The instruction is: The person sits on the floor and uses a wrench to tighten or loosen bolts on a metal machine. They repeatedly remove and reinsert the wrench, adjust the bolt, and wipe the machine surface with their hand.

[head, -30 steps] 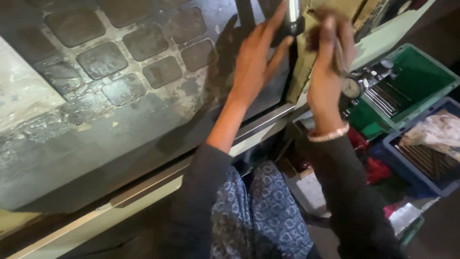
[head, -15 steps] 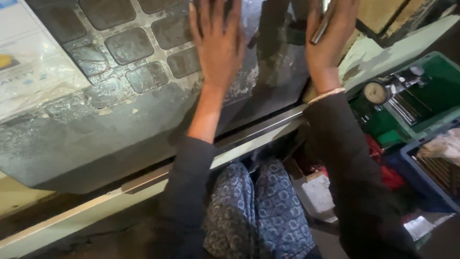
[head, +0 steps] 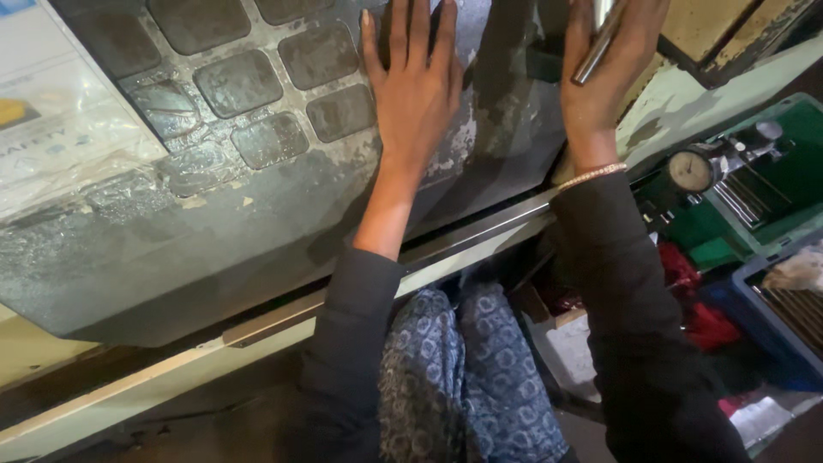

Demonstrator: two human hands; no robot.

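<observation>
My left hand (head: pixel 416 86) lies flat, fingers spread, on a worn dark grey machine panel (head: pixel 214 231) beside its square grey buttons (head: pixel 317 56). My right hand (head: pixel 604 73) rests against the same panel at its right edge. It holds a shiny metal rod (head: pixel 593 47) pinned under the fingers, and a thin bracelet circles the wrist. Both arms wear dark sleeves.
A green tray (head: pixel 784 163) at the right holds a dial gauge (head: pixel 693 170) and metal tools. A blue crate (head: pixel 789 300) with metal parts sits below it. A plastic-covered label (head: pixel 51 129) is on the panel's left. A pale metal rail (head: pixel 171 369) runs under the panel.
My left hand has come down from gripping something at the top and is now pressed flat on the panel. The right hand has shifted right, still with the rod. The view has tilted.
</observation>
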